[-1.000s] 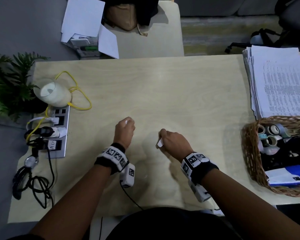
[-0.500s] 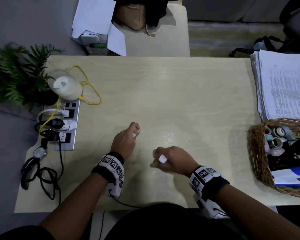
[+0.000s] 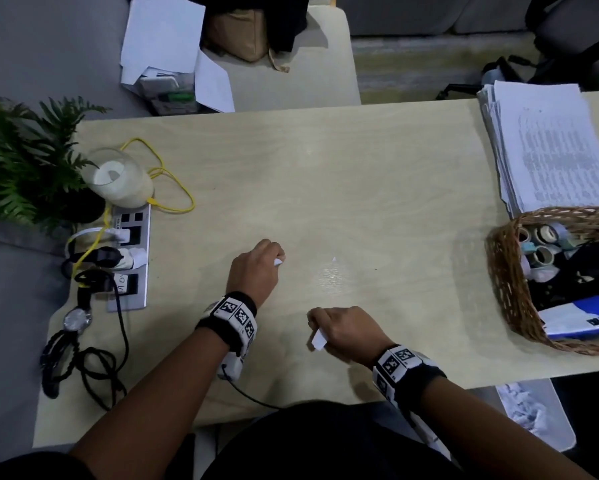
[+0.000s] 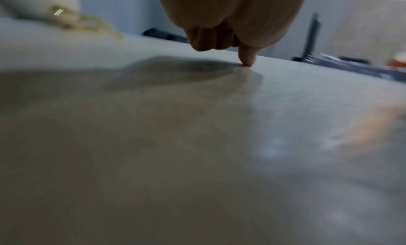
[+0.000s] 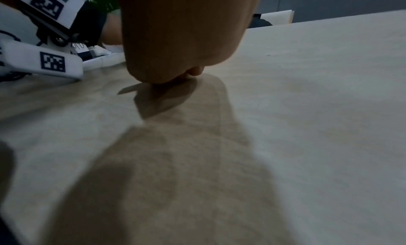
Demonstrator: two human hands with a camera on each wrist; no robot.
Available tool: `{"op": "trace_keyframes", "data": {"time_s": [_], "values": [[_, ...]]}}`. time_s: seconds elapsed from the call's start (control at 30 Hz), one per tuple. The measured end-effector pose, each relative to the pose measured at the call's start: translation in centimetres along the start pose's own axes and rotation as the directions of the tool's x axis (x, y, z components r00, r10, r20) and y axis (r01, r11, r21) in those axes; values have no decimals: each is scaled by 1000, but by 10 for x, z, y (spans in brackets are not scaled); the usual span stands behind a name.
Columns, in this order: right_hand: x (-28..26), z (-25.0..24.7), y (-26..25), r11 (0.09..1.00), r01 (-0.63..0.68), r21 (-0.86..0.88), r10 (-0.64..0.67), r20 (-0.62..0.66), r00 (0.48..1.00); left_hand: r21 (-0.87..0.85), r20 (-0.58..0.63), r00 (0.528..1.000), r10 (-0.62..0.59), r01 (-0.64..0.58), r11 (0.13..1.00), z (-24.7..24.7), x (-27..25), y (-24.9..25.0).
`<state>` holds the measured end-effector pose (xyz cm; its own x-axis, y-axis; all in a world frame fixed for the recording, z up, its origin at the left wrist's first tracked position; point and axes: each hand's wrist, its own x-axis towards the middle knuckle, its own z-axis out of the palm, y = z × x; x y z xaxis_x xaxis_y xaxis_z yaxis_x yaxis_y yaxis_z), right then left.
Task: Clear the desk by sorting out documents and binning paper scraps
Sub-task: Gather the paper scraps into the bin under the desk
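From the head view, a pale wooden desk (image 3: 325, 174) fills mid-frame with a stack of documents (image 3: 550, 147) upper right above a wicker basket (image 3: 505, 282) of tape rolls; the left hand (image 3: 256, 268), curled, pinches a small paper scrap (image 3: 278, 261), while the right hand (image 3: 346, 332) grips a white paper strip (image 3: 319, 340) pointing toward the lower left. In the left wrist view one fingertip (image 4: 247, 58) touches the desk. The right wrist view shows a closed fist, apparently low over the desk.

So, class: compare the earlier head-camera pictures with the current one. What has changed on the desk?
The right hand has drawn back toward the person, holding its paper scrap. The left hand stayed put, gripping another scrap. One tiny scrap lies on the desk. Document stack and basket: unchanged.
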<state>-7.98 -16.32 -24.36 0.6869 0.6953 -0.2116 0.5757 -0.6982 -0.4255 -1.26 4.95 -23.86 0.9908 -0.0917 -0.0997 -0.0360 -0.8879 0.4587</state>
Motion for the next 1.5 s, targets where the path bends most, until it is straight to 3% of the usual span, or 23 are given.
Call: {"op": "trace_keyframes", "data": {"time_s": [0.07, 0.17, 0.23, 0.3, 0.37, 0.5, 0.57, 0.63, 0.7, 0.8, 0.9, 0.97, 1.1, 1.17, 1.27, 1.3, 1.37, 1.4, 1.47, 1.5], "values": [[-2, -3, 1, 999, -54, 4, 54, -21, 998, 105, 42, 998, 40, -44, 993, 0, 4, 4], [-7, -8, 8, 948, -240, 210, 259, -71, 963, 173, 100, 995, 6, -24, 985, -2, 11, 12], [-16, -13, 16, 824, -364, 435, 447, -103, 889, 122, 119, 991, -57, 42, 992, -3, 14, 21], [-30, -20, 25, 648, -409, 642, 619, -131, 774, 44, 134, 988, -73, 68, 997, -2, 17, 36], [-48, -27, 32, 515, -419, 748, 731, -128, 670, -63, 169, 985, -31, 42, 997, 4, 19, 57], [-97, -36, 46, 379, -383, 843, 828, -124, 546, -301, 348, 926, 146, -37, 953, 29, 18, 133], [-130, -37, 53, 305, -317, 898, 862, -119, 493, -406, 461, 855, 236, -33, 913, 45, 10, 181], [-171, -32, 59, 222, -240, 945, 906, -110, 408, -481, 565, 756, 332, -25, 877, 62, -2, 230], [-218, -19, 67, 94, -166, 982, 962, -47, 268, -514, 664, 625, 411, -19, 858, 86, -19, 278], [-288, 10, 86, -153, 0, 988, 988, 153, -1, -531, 757, 437, 486, -23, 847, 134, -53, 342], [-352, 41, 117, -273, -25, 962, 943, 263, -206, -486, 822, 317, 474, -47, 873, 195, -88, 390], [-388, 63, 141, -343, -25, 939, 903, 323, -282, -426, 869, 257, 422, -44, 904, 242, -107, 416], [-433, 106, 189, -476, 111, 873, 818, 485, -308, -219, 952, 239, 194, 84, 972, 326, -120, 452], [-444, 123, 214, -501, 246, 830, 791, 554, -259, -140, 963, 258, 75, 243, 960, 365, -117, 468], [-454, 140, 249, -492, 342, 801, 805, 568, -170, -115, 966, 258, -28, 522, 845, 417, -110, 487], [-457, 145, 257, -486, 325, 811, 819, 552, -153, -112, 968, 247, -52, 608, 786, 434, -107, 491], [-471, 168, 275, -504, 247, 828, 815, 551, -182, -70, 967, 225, -119, 686, 725, 470, -102, 489], [-479, 182, 279, -515, 208, 831, 808, 552, -206, -59, 958, 246, -149, 675, 736, 484, -100, 484], [-495, 211, 282, -524, 55, 850, 817, 520, -249, -93, 922, 345, -177, 638, 764, 494, -95, 478], [-498, 207, 279, -547, -11, 837, 808, 525, -267, -98, 916, 355, -187, 648, 755, 476, -93, 485]]}}
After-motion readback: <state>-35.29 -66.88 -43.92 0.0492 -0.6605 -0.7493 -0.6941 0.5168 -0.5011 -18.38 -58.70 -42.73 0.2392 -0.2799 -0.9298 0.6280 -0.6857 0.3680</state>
